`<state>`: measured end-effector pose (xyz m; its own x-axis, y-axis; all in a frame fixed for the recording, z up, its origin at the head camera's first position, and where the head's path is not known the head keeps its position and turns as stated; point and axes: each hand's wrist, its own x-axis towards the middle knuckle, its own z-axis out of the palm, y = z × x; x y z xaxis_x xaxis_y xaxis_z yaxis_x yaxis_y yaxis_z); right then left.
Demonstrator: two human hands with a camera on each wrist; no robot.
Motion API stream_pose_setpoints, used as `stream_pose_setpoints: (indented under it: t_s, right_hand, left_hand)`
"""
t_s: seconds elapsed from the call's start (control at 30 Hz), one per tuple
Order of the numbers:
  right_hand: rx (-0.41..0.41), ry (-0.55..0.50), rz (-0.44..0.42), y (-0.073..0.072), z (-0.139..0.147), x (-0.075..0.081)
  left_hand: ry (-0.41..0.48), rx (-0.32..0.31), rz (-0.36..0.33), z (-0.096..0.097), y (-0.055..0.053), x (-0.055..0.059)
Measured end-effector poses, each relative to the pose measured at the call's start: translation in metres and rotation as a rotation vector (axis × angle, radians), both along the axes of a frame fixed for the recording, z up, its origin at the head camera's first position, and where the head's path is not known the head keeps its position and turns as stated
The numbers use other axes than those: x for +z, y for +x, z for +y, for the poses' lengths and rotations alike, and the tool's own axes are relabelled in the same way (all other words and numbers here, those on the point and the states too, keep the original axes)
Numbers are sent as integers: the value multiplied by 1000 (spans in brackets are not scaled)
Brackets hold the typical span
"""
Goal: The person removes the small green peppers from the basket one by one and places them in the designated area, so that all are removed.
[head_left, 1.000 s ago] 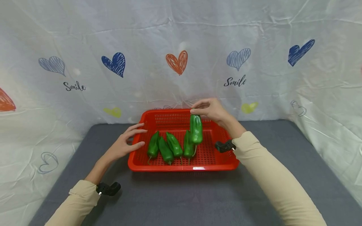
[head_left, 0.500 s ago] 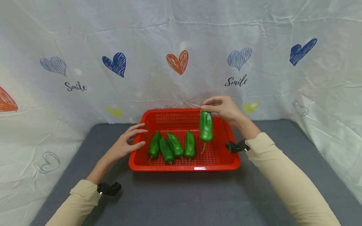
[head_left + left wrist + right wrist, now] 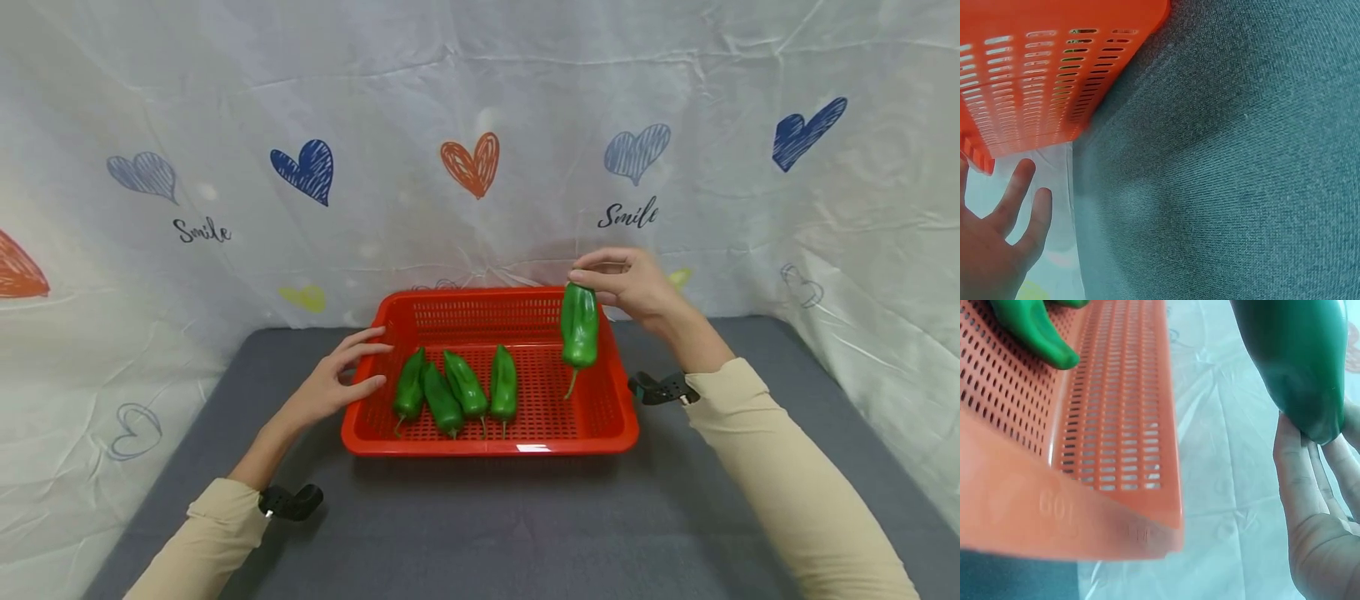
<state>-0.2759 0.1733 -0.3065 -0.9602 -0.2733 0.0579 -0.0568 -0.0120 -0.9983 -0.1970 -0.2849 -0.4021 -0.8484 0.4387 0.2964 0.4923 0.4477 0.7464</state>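
Pinched by its pointed end, a green pepper point(image 3: 580, 327) hangs stem down from my right hand point(image 3: 636, 287), over the right side of a red plastic basket point(image 3: 450, 447). The right wrist view has the pepper point(image 3: 1300, 362) large at the top, fingertips at its narrow end. Inside the basket several more green peppers point(image 3: 503, 385) lie side by side, left and centre, stems toward me. My left hand point(image 3: 330, 383) is at the basket's left rim with fingers spread; in the left wrist view that hand point(image 3: 991, 250) shows beside the slotted basket wall point(image 3: 1041, 87).
Dark grey cloth point(image 3: 480, 525) covers the table under the basket. Behind it hangs a white curtain point(image 3: 390, 225) printed with hearts and the word Smile. A dark strap-on device point(image 3: 663, 388) sits on the right wrist, another device point(image 3: 291, 502) on the left.
My right hand has carried the hanging pepper rightward and slightly up, away from the other peppers toward the basket's right side. The left hand stays at the left rim.
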Motion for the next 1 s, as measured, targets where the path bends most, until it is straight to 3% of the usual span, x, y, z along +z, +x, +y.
stream_pose_setpoints:
  t_s: [0.3, 0.8, 1.0]
  right_hand:
    - [-5, -20, 15, -3, 14, 2]
    - [-18, 40, 4, -27, 41, -10]
    - [-28, -6, -27, -35, 56, -16]
  left_hand:
    - [4, -2, -1, 0, 1, 3]
    - [3, -5, -2, 1, -1, 2]
    - [0, -4, 0, 0, 0, 1]
